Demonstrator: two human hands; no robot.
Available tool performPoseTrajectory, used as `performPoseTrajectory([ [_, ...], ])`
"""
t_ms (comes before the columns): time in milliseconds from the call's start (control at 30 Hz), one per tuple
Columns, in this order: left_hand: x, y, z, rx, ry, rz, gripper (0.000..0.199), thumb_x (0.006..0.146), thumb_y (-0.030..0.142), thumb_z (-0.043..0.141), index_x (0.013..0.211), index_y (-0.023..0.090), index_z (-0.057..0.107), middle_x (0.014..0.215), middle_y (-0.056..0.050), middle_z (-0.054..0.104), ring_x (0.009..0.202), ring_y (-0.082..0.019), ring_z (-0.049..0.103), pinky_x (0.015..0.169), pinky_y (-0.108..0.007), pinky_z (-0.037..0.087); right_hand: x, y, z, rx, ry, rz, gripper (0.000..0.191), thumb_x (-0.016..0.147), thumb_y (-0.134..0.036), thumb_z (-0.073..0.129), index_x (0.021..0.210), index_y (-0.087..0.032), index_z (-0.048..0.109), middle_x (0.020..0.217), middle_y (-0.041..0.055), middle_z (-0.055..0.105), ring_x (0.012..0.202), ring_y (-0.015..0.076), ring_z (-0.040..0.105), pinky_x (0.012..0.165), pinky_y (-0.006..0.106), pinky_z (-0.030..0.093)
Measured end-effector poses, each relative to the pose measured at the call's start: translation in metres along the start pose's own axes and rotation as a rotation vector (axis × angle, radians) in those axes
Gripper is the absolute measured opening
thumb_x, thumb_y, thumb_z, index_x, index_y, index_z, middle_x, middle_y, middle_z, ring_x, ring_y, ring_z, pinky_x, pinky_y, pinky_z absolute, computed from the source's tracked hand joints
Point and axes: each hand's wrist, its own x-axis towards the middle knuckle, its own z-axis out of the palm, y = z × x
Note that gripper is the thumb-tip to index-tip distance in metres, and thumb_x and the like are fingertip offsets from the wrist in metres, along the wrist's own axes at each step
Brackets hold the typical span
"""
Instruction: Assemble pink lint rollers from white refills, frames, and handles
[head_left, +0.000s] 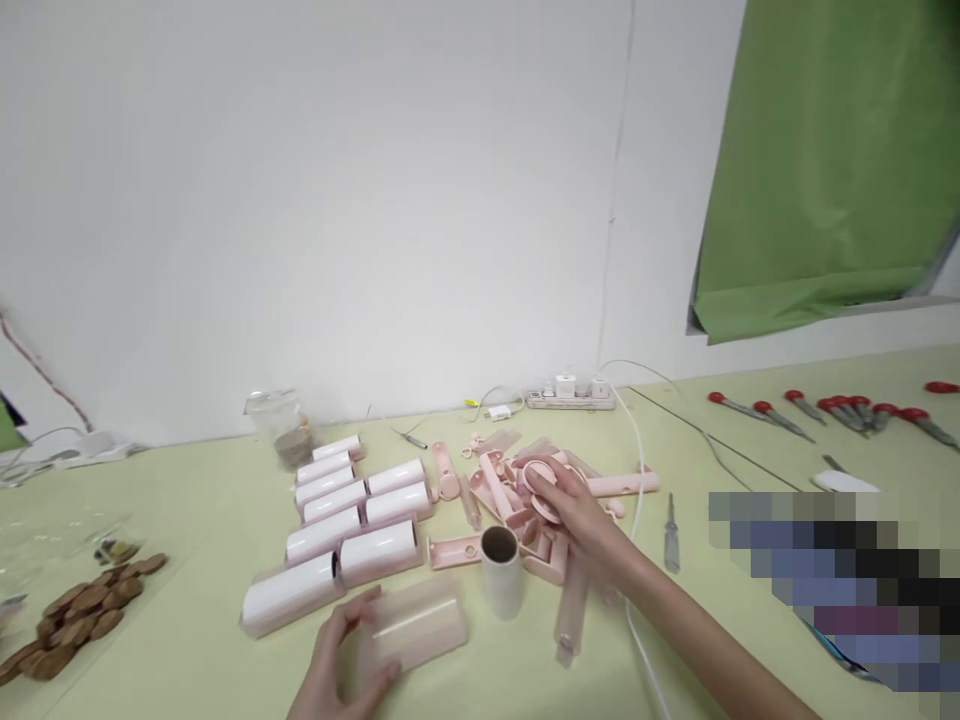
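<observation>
My left hand [341, 660] grips the left end of a clear plastic cover [420, 625] low over the front of the table, thumb below and fingers above. My right hand [574, 500] reaches into a heap of pink plastic parts [495, 490], its fingers closed on a round pink cap [541, 488]. Between my hands an upright white roll [501, 575] shows its dark hollow end. Beside the heap lies a pink open-sided holder [454, 552]. Below my right hand is a clear tube-like piece [571, 620].
White rolls [379, 550] lie in two rows at left, near a plastic bag [281, 430]. Brown flat pieces [86, 605] are heaped at far left. A power strip [570, 400] with a white cable, a screwdriver [672, 540] and red-ended tools [847, 410] are at right.
</observation>
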Motion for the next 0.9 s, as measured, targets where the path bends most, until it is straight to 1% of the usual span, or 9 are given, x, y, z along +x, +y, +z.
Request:
performPoseTrajectory([
  [67,0.003,0.013,0.007,0.109,0.038,0.142,0.034,0.069,0.039,0.056,0.098,0.023,0.05,0.123,-0.008,0.045,0.117,-0.029,0.036,0.098,-0.048,0.028,-0.001,0.002,0.001,-0.304,-0.001,-0.101,0.027,0.076,-0.041,0.055,0.095,-0.023,0.055,0.067,-0.0019,0.057,0.057,0.0158,0.057,0.049,0.023,0.04],
  [133,0.011,0.032,0.018,0.149,-0.021,0.252,0.036,0.073,0.034,0.054,0.106,0.024,0.047,0.123,-0.008,0.045,0.118,-0.028,0.035,0.098,-0.048,0.027,-0.004,0.003,0.002,-0.65,-0.033,-0.22,0.026,0.079,-0.041,0.05,0.096,-0.023,0.058,0.073,0.0008,0.061,0.064,0.0191,0.059,0.058,0.028,0.044],
  [200,0.024,0.054,0.034,0.109,-0.184,0.274,0.041,0.073,0.031,0.055,0.112,0.025,0.044,0.118,-0.008,0.047,0.114,-0.026,0.039,0.096,-0.044,0.032,-0.007,0.004,0.004,-0.87,-0.099,-0.311,0.027,0.082,-0.04,0.045,0.099,-0.024,0.059,0.084,0.0038,0.064,0.072,0.0209,0.059,0.064,0.031,0.045],
  [300,0.045,0.077,0.061,-0.031,-0.393,0.276,0.055,0.066,0.026,0.063,0.116,0.025,0.04,0.117,-0.006,0.05,0.111,-0.024,0.043,0.094,-0.039,0.035,-0.014,0.007,0.006,-1.022,-0.216,-0.446,0.033,0.087,-0.034,0.036,0.114,-0.026,0.052,0.1,0.0059,0.061,0.084,0.0205,0.058,0.071,0.031,0.046],
  [400,0.059,0.084,0.079,-0.213,-0.559,0.225,0.055,0.065,0.018,0.063,0.113,0.024,0.037,0.107,-0.003,0.058,0.099,-0.021,0.053,0.086,-0.033,0.04,-0.016,0.012,0.002,-1.24,-0.312,-0.524,0.04,0.089,-0.028,0.029,0.128,-0.031,0.036,0.108,0.0078,0.055,0.075,0.0183,0.061,0.063,0.029,0.049],
  [567,0.057,0.075,0.087,-0.397,-0.517,0.152,0.061,0.064,0.007,0.059,0.114,0.022,0.027,0.109,-0.004,0.059,0.098,-0.018,0.053,0.087,-0.031,0.038,-0.015,0.021,-0.004,-1.528,-0.386,-0.615,0.046,0.088,-0.028,0.034,0.133,-0.032,0.027,0.103,0.0092,0.054,0.051,0.0159,0.06,0.043,0.026,0.046],
  [700,0.05,0.07,0.09,-0.342,-0.44,0.126,0.062,0.064,0.005,0.054,0.117,0.019,0.025,0.1,-0.006,0.061,0.092,-0.018,0.056,0.084,-0.032,0.04,-0.018,0.026,0.0,-1.635,-0.364,-0.687,0.048,0.089,-0.03,0.034,0.135,-0.034,0.021,0.112,0.0084,0.055,0.048,0.0161,0.06,0.038,0.025,0.043],
  [800,0.048,0.069,0.092,-0.34,-0.434,0.147,0.065,0.063,0.002,0.052,0.12,0.018,0.024,0.104,-0.007,0.06,0.092,-0.018,0.056,0.086,-0.033,0.041,-0.021,0.028,0.002,-1.597,-0.345,-0.653,0.044,0.09,-0.03,0.027,0.134,-0.034,0.023,0.124,0.0076,0.05,0.053,0.017,0.062,0.041,0.026,0.046],
  [900,0.049,0.067,0.088,-0.354,-0.417,0.236,0.071,0.067,0.005,0.054,0.128,0.02,0.021,0.112,-0.007,0.057,0.102,-0.019,0.052,0.09,-0.035,0.04,-0.022,0.023,0.001,-1.382,-0.368,-0.521,0.045,0.089,-0.036,0.031,0.133,-0.036,0.023,0.13,0.0052,0.044,0.068,0.0188,0.064,0.05,0.027,0.049],
])
